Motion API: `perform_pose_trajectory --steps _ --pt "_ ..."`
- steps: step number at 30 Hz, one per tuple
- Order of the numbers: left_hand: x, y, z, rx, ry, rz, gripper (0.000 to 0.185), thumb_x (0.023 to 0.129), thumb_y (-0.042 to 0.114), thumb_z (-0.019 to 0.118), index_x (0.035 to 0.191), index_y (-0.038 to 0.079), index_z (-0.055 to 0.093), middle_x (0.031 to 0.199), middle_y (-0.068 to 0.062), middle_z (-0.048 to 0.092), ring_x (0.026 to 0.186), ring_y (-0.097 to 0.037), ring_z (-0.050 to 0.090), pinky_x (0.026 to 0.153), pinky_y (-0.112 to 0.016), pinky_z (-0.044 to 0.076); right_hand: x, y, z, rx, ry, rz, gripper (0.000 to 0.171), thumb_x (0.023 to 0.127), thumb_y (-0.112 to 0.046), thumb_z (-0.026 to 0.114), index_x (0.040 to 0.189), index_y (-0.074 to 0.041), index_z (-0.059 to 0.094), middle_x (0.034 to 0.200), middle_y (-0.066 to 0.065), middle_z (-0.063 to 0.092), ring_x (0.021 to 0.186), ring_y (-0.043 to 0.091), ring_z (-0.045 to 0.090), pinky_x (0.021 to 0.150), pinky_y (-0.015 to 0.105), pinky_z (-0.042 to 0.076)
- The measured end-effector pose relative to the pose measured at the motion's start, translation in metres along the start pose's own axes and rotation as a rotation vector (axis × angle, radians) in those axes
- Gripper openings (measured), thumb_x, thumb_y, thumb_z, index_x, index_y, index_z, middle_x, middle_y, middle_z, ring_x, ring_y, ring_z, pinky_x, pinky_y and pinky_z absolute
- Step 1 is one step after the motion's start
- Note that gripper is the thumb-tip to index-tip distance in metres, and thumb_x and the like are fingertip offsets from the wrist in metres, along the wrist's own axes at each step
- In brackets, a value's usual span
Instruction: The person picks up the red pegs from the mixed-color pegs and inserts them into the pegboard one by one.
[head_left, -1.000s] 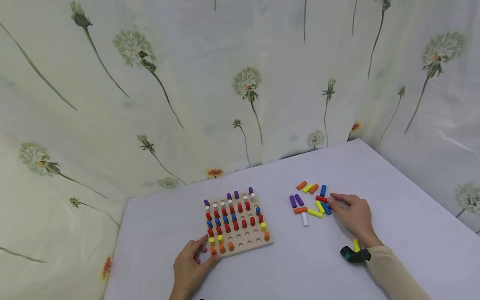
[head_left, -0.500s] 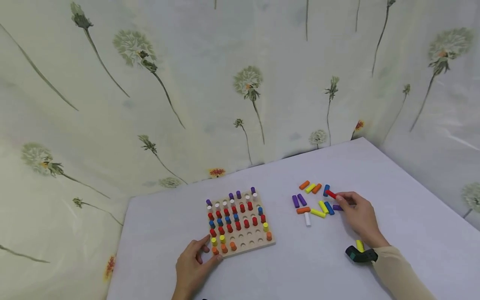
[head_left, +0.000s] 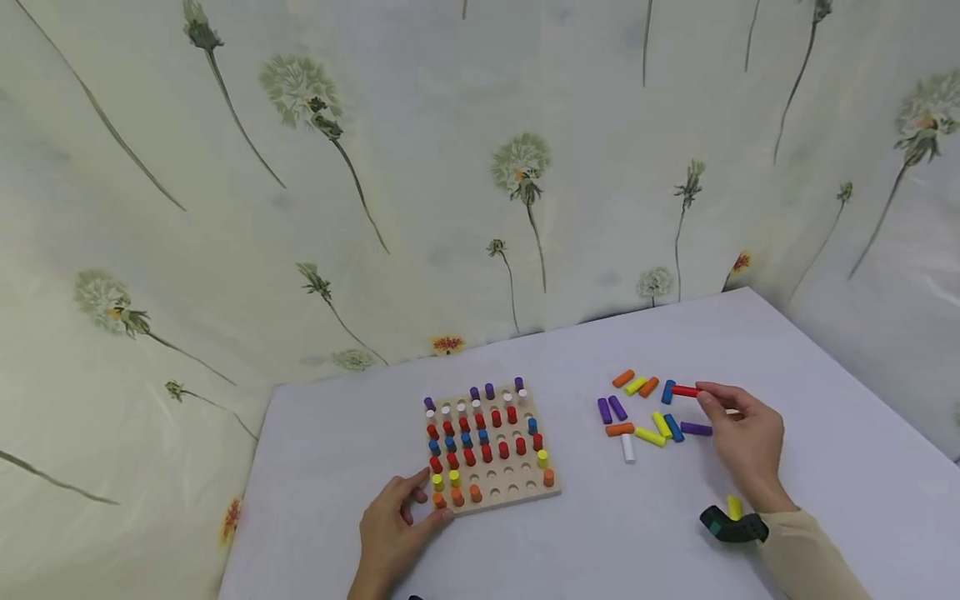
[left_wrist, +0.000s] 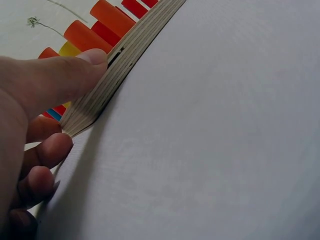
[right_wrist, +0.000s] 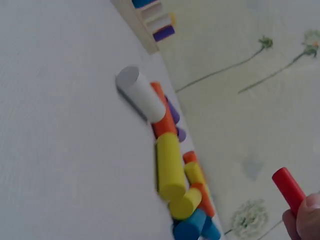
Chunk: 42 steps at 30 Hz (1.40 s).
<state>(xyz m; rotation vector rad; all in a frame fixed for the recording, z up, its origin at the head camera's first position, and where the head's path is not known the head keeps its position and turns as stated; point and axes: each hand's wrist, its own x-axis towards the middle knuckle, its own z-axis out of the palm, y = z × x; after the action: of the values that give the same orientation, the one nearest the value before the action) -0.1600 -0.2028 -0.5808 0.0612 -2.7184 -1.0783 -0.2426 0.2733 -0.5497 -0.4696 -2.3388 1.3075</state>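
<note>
In the head view, my left hand (head_left: 393, 529) holds the near left corner of a wooden pegboard (head_left: 504, 500). The left wrist view has the thumb on the layered board edge (left_wrist: 135, 57), with the fingers round the corner. Rows of coloured pegs stand upright in the board: purple, white, red, blue, yellow and orange, with bare holes among them. My right hand (head_left: 750, 437) pinches one end of a red peg (head_left: 684, 391) between thumb and fingers. Its other end points left, overlapping a blue peg (head_left: 667, 392) in the head view; the right wrist view has it raised.
Loose pegs lie right of the board, among them a white peg (head_left: 628, 448), an orange peg (head_left: 619, 430) and a purple peg (head_left: 696, 429). A yellow peg (head_left: 734, 507) lies by the dark wrist device (head_left: 731, 527). Dandelion-print cloth (head_left: 420, 167) hangs behind the white table (head_left: 600, 542).
My right hand has picked up the red peg from the loose group and drawn it back, uncovering a purple peg. The left hand stays at the board's corner. The head view has shifted slightly.
</note>
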Motion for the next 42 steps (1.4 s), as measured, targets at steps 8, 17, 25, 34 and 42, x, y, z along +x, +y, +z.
perform_pose_trajectory --steps 8,17,25,34,42 --pt "-0.003 -0.004 0.003 -0.010 -0.025 -0.031 0.061 0.076 0.047 0.094 0.129 0.021 0.077 0.089 0.015 0.062 0.066 -0.001 0.044 0.060 -0.020 0.036 -0.009 -0.051 0.039 0.064 -0.024 -0.477 0.014 0.090 0.000 0.082 0.103 -0.003 0.083 0.087 0.012 0.075 0.082 0.002 0.049 0.071 0.016 0.037" --pt "-0.002 -0.001 0.004 -0.013 -0.025 0.019 0.062 0.076 0.048 0.094 0.129 0.020 0.077 0.090 0.014 0.063 0.066 0.001 0.043 0.059 -0.019 0.036 -0.014 -0.084 0.098 -0.014 -0.312 -0.558 0.013 0.091 -0.002 0.081 0.101 -0.010 0.085 0.087 0.003 0.076 0.083 0.016 0.053 0.069 0.029 0.041" --pt "0.001 0.000 0.002 0.000 -0.014 0.034 0.063 0.075 0.049 0.094 0.129 0.021 0.077 0.090 0.014 0.062 0.066 0.001 0.043 0.059 -0.019 0.035 -0.014 -0.089 0.133 -0.066 -0.460 -0.612 0.011 0.091 -0.002 0.080 0.098 -0.009 0.084 0.088 0.001 0.076 0.084 0.016 0.053 0.072 0.029 0.045" --pt "0.001 -0.001 0.001 0.005 -0.009 0.024 0.062 0.076 0.048 0.094 0.129 0.021 0.077 0.089 0.015 0.062 0.066 0.002 0.042 0.059 -0.019 0.036 -0.014 -0.093 0.147 -0.153 -0.531 -0.667 0.011 0.091 -0.004 0.081 0.097 -0.013 0.085 0.085 -0.005 0.075 0.082 0.012 0.048 0.072 0.027 0.043" --pt "-0.001 -0.001 -0.003 0.003 -0.025 -0.008 0.065 0.075 0.050 0.094 0.131 0.021 0.076 0.090 0.014 0.062 0.066 0.001 0.043 0.059 -0.019 0.036 -0.022 -0.106 0.154 -0.275 -0.536 -0.914 0.009 0.087 -0.005 0.086 0.091 -0.012 0.085 0.080 -0.005 0.073 0.079 0.011 0.047 0.071 0.027 0.043"
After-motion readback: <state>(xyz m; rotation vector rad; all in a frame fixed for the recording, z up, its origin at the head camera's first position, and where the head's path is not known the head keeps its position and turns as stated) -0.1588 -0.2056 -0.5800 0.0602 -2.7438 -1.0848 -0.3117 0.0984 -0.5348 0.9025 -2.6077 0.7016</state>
